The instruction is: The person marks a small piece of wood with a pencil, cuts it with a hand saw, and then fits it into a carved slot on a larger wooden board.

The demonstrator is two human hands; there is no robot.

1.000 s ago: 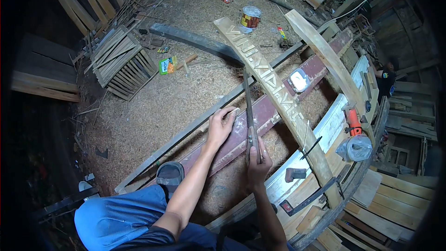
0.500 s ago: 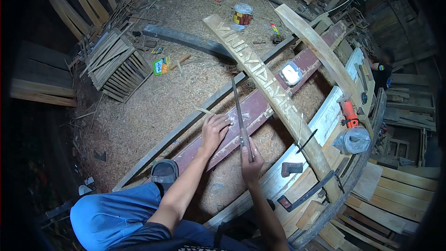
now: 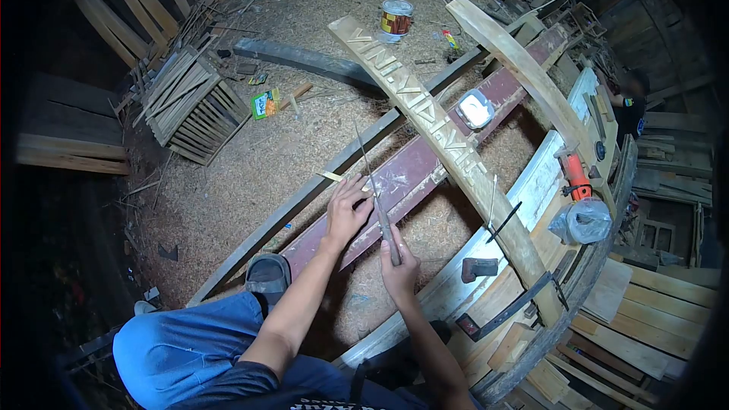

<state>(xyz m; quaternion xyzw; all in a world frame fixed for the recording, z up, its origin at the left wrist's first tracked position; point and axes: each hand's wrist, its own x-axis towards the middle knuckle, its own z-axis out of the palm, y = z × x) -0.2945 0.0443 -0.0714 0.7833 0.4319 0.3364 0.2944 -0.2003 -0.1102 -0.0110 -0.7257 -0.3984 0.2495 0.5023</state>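
Note:
My left hand (image 3: 349,211) presses a thin light wooden strip (image 3: 331,176) against the reddish-brown board (image 3: 402,175), its fingertips close to a blade. In my right hand (image 3: 398,260) is the handle of a long thin saw-like tool (image 3: 378,209), whose narrow blade points up and away, just right of my left fingers. Beyond my hands, a long plank with raised wooden letters (image 3: 425,114) lies across the board. A white container (image 3: 474,109) rests on the board past that plank.
An orange power tool (image 3: 577,176), a plastic-wrapped roll (image 3: 588,222) and a dark clamp-like piece (image 3: 480,269) lie at the right. A slatted crate (image 3: 194,106) stands left, a paint can (image 3: 396,18) farther off. Another person (image 3: 630,106) is at the right edge.
My right hand and the tool have shifted left, and the blade now tilts further left, close to my left fingers. The strip's end shows more plainly beyond my left hand.

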